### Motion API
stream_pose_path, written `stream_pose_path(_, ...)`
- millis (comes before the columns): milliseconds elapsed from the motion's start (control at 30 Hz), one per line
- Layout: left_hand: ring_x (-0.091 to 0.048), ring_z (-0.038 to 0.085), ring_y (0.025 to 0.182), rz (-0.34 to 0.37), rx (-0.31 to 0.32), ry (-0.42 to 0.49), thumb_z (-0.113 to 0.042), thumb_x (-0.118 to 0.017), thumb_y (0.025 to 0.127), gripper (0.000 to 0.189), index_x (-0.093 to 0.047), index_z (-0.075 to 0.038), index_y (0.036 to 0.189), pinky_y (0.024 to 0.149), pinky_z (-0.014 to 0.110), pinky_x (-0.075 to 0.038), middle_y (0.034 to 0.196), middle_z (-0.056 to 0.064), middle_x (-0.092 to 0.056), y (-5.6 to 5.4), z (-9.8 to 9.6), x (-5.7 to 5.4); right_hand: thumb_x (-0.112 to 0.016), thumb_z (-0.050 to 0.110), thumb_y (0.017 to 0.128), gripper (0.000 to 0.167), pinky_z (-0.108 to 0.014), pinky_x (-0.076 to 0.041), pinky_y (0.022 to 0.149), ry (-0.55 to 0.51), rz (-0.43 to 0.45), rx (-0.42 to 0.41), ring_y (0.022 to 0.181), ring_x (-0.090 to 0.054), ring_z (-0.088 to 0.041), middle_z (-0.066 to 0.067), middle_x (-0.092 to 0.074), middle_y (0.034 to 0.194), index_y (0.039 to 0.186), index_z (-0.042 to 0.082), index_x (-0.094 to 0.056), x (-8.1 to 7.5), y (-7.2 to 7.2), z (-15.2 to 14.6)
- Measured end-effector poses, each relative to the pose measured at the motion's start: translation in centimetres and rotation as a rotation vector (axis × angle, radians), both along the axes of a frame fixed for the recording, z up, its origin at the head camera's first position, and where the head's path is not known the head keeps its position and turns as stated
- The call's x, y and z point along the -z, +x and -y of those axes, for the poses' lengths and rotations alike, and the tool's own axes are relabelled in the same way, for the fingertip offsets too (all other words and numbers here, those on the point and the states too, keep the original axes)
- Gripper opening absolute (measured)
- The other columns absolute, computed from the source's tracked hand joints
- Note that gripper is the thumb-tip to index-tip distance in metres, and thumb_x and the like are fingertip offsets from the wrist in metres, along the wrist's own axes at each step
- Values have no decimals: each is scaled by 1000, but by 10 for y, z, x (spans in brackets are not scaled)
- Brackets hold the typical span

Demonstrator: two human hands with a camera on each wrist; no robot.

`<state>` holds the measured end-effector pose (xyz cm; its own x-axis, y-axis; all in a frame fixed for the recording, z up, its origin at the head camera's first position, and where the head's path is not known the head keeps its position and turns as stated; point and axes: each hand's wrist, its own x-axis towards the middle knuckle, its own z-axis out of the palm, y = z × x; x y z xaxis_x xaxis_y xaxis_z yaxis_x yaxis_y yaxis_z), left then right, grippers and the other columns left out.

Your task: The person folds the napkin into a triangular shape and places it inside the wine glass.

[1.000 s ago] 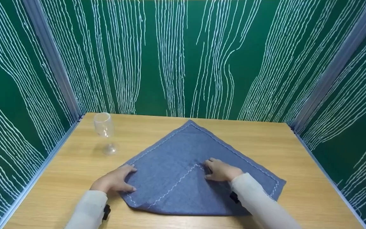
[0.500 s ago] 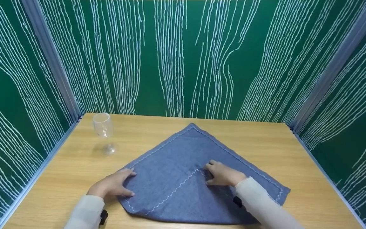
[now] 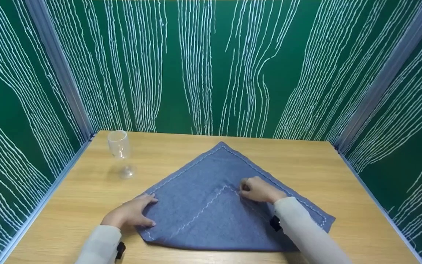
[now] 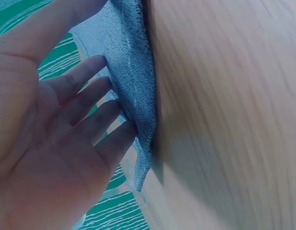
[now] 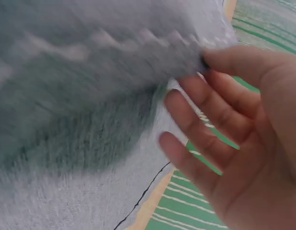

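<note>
A blue-grey cloth point(image 3: 192, 176) with white zigzag stitching along its edges lies folded on the table. One flap reaches from the front edge toward its middle. My right hand point(image 3: 260, 190) pinches the tip of that flap between thumb and forefinger; in the right wrist view the flap point(image 5: 104, 72) is lifted off the layer below while the other fingers stay loose. At the left corner my left hand point(image 3: 132, 212) lies with fingers spread, thumb and fingertips at the cloth. The left wrist view shows its fingertips against the cloth's edge point(image 4: 133, 72).
A clear stemmed glass point(image 3: 119, 146) stands upright at the back left of the wooden table point(image 3: 68, 205). Green panels point(image 3: 229, 73) with wavy white lines, framed by metal posts point(image 3: 59, 66), enclose the table at the back and both sides.
The cloth has shifted slightly toward the front with both hands. In the last half second my right hand has risen a little, with its fingers drawn together on the flap's tip.
</note>
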<state>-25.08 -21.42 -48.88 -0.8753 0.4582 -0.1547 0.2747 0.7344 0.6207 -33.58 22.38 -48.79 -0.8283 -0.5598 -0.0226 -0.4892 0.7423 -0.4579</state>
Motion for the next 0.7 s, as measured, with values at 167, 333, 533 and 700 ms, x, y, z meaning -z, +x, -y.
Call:
stream_pose_path(167, -28, 51, 141, -13, 5, -9, -20, -85, 79, 73, -52, 3, 140, 113, 62, -22, 152, 30, -35, 0, -1, -1, -63, 13, 98, 6, -31, -48, 61, -99, -133, 71, 69, -54, -11, 3, -62, 82, 95, 8, -64, 1, -9, -1)
stream_pose_path(333, -31, 50, 140, -26, 5, -17, -14, -83, 79, 69, -53, 3, 139, 112, 61, -25, 151, 31, -36, 0, -1, 0, -62, 16, 100, 7, -34, -49, 63, -129, -218, 199, 69, -55, -11, 0, -63, 84, 100, 9, -63, 0, -17, 3)
stream_pose_path(533, -24, 50, 143, -2, -29, -26, -8, -80, 81, 64, -55, 1, 139, 115, 60, -21, 154, 27, -35, 0, -2, 0, -64, 18, 100, 8, -38, -51, 66, -131, -220, 312, 72, -58, -15, -2, -65, 86, 102, 11, -63, 0, -26, 10)
stream_pose_path(700, -25, 49, 143, -13, -27, -41, -7, -77, 85, 58, -55, 1, 138, 115, 59, -21, 153, 27, -36, 0, -3, 1, -65, 19, 99, 7, -37, -51, 67, -103, -175, 337, 73, -59, -15, 0, -65, 86, 100, 12, -65, 7, -31, 14)
